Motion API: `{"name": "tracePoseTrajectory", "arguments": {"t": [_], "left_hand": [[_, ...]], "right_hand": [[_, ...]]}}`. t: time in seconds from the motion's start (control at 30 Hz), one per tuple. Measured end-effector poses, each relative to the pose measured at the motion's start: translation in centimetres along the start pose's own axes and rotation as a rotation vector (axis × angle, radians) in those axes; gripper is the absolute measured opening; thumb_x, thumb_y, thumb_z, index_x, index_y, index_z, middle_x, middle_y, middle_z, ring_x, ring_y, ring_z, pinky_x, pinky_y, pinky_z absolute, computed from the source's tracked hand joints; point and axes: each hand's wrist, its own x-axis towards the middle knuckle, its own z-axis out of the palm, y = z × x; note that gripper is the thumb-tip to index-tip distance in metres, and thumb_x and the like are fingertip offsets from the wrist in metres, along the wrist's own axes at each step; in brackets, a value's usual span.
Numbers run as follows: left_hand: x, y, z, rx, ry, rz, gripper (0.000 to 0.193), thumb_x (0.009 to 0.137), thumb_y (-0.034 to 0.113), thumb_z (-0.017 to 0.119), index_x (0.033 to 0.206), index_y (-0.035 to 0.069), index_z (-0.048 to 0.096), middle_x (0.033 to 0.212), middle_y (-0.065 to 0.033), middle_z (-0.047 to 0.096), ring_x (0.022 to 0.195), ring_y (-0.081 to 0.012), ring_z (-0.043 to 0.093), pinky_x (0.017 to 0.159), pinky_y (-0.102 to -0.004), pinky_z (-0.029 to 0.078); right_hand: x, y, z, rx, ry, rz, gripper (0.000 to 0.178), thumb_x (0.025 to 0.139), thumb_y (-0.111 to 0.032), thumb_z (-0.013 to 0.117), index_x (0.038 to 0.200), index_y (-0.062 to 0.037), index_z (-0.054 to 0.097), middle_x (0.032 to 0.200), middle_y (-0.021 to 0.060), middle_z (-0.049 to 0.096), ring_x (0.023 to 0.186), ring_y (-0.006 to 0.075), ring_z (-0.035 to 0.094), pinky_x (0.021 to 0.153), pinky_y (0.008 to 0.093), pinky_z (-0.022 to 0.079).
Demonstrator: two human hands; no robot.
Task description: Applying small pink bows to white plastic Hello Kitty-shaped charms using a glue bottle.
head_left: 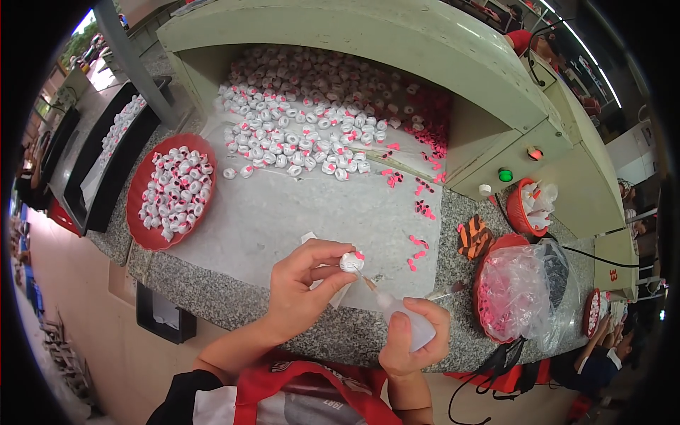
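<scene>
Between thumb and fingers, my left hand (301, 283) pinches a small white rounded piece (350, 263) with a pink spot on top. My right hand (418, 338) is wrapped round a translucent squeeze bottle (413, 322), tilted up to the left. Its thin needle tip (367, 280) meets or nearly meets the white piece; I cannot tell whether they touch. Beneath lies a white sheet (297, 205). Many similar white and pink pieces (297, 138) are heaped on it at the back. Small pink bits (418, 244) lie in a loose row to the right.
A pale green hooded machine (354, 28) arches over the heap, with a green button (505, 175). A red basket (134, 212) of white pieces stands left. Rightward are an orange-black striped cloth (474, 237), a plastic-covered red basket (496, 333), a small red basket (520, 219) and a brush (448, 290).
</scene>
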Motion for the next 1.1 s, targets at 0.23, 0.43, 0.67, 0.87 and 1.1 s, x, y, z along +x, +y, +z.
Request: {"name": "tracePoseTrajectory", "arguments": {"t": [0.23, 0.43, 0.67, 0.87, 1.1], "left_hand": [[-0.1, 0.1, 0.0, 0.004, -0.01, -0.005, 0.032, 0.074, -0.014, 0.055, 0.105, -0.007, 0.05, 0.104, -0.0128, 0.05, 0.095, -0.0204, 0.055, 0.082, -0.0312, 0.05], [0.0, 0.3, 0.0, 0.029, 0.023, -0.001, 0.03, 0.073, -0.01, 0.058, 0.102, -0.003, 0.056, 0.102, -0.0106, 0.053, 0.094, -0.0178, 0.056, 0.082, -0.0268, 0.05], [0.1, 0.4, -0.2, 0.082, 0.024, 0.025, 0.029, 0.073, -0.011, 0.058, 0.101, -0.003, 0.058, 0.102, -0.0104, 0.054, 0.093, -0.0164, 0.056, 0.08, -0.0253, 0.05], [0.2, 0.9, -0.2, -0.077, 0.009, -0.108, 0.03, 0.073, -0.011, 0.058, 0.103, -0.005, 0.055, 0.102, -0.0126, 0.056, 0.094, -0.0172, 0.057, 0.082, -0.0264, 0.049], [0.6, 0.8, -0.8, -0.224, -0.014, -0.324, 0.033, 0.071, -0.013, 0.057, 0.103, -0.003, 0.053, 0.099, -0.0145, 0.06, 0.092, -0.0201, 0.06, 0.08, -0.0306, 0.049]], "right_hand": [[0.3, 0.1, 0.1, -0.013, -0.004, -0.019, 0.019, 0.072, -0.008, 0.056, 0.088, 0.0026, 0.053, 0.082, 0.0094, 0.055, 0.07, 0.014, 0.052, 0.062, 0.0236, 0.042], [0.7, -0.3, 0.1, 0.007, -0.045, -0.034, 0.018, 0.07, -0.007, 0.058, 0.086, 0.0017, 0.055, 0.078, 0.0098, 0.057, 0.066, 0.0146, 0.054, 0.059, 0.0243, 0.044], [1.2, -0.7, -0.2, -0.037, -0.057, -0.04, 0.014, 0.068, -0.006, 0.059, 0.081, -0.0001, 0.057, 0.074, 0.0093, 0.059, 0.061, 0.0154, 0.055, 0.056, 0.0245, 0.045], [1.1, -0.4, -0.2, -0.02, -0.034, -0.021, 0.016, 0.069, -0.008, 0.059, 0.083, -0.0003, 0.056, 0.074, 0.0095, 0.059, 0.062, 0.0149, 0.055, 0.056, 0.0252, 0.045], [0.9, -0.2, -0.5, -0.001, -0.053, -0.038, 0.018, 0.07, -0.009, 0.059, 0.085, 0.0003, 0.055, 0.075, 0.0105, 0.058, 0.063, 0.0153, 0.054, 0.057, 0.0251, 0.045]]}}
